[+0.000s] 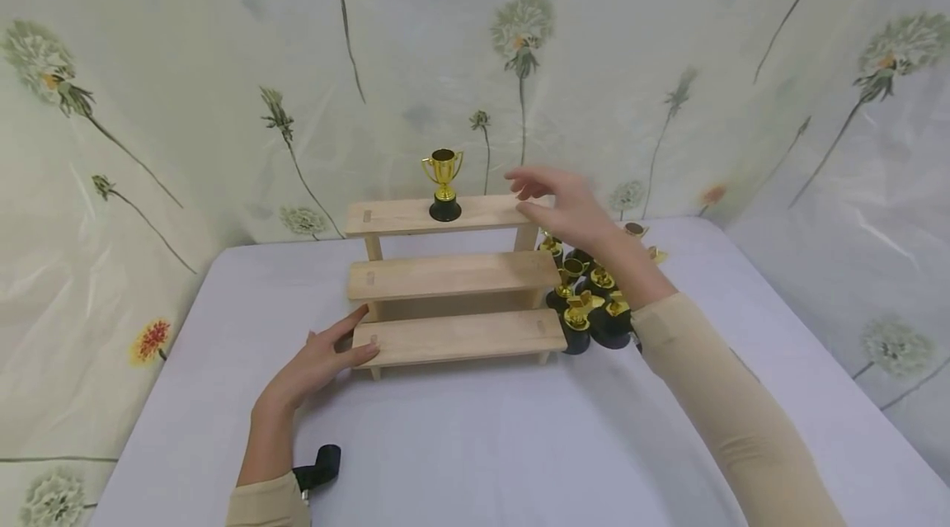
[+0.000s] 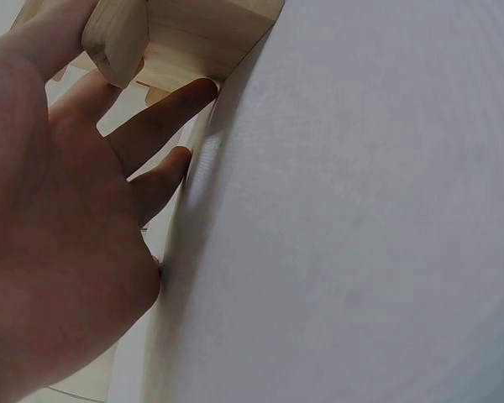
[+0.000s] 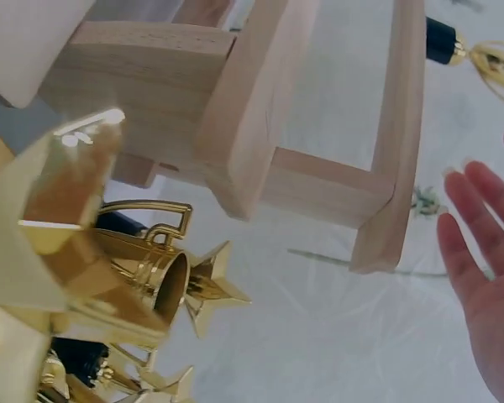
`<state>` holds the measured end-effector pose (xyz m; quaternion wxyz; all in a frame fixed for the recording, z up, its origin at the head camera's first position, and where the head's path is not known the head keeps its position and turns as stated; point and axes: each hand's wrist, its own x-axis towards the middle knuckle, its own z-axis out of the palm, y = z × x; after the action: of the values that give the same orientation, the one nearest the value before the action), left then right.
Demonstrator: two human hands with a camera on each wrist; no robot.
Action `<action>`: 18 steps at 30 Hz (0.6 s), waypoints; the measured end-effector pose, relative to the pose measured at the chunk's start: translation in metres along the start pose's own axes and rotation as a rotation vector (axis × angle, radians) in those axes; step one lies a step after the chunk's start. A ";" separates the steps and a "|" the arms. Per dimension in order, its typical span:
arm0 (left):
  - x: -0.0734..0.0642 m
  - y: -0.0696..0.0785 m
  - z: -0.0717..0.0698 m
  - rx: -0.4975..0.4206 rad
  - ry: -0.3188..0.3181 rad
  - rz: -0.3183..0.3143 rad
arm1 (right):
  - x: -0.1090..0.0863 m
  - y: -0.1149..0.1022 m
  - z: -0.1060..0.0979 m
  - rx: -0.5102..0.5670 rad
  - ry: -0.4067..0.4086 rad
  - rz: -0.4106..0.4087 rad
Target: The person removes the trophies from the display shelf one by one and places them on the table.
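A three-step wooden stand (image 1: 453, 277) stands on the table. On its top step is a small gold trophy cup (image 1: 444, 174) with a black base, upright near the middle. My left hand (image 1: 319, 362) holds the left end of the lowest step, thumb at the front corner and index finger behind; in the left wrist view the plank end (image 2: 118, 42) lies between them. My right hand (image 1: 567, 205) hovers by the right end of the top step, holding nothing. In the right wrist view its fingers (image 3: 479, 206) are spread, apart from the wood.
Several gold trophies (image 1: 577, 311) with black bases cluster right of the stand, partly hidden under my right forearm; cups and stars top them. A white cloth (image 1: 475, 444) covers the table. A flower-printed curtain (image 1: 416, 32) hangs behind. A black device (image 1: 319, 469) sits at my left wrist.
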<state>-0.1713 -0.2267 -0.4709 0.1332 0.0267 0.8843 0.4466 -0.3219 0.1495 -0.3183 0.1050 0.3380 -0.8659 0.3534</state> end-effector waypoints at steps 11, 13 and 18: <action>0.002 -0.001 0.002 0.010 0.006 0.010 | 0.026 -0.007 0.002 -0.036 -0.035 -0.057; 0.002 -0.001 0.001 0.009 0.005 0.008 | 0.030 -0.010 0.004 -0.041 -0.049 -0.052; 0.001 -0.003 0.001 0.004 0.000 0.002 | 0.038 -0.017 0.007 -0.015 -0.068 -0.031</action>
<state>-0.1722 -0.2276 -0.4737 0.1327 0.0277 0.8853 0.4449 -0.3389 0.1162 -0.2985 0.0836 0.3624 -0.8662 0.3338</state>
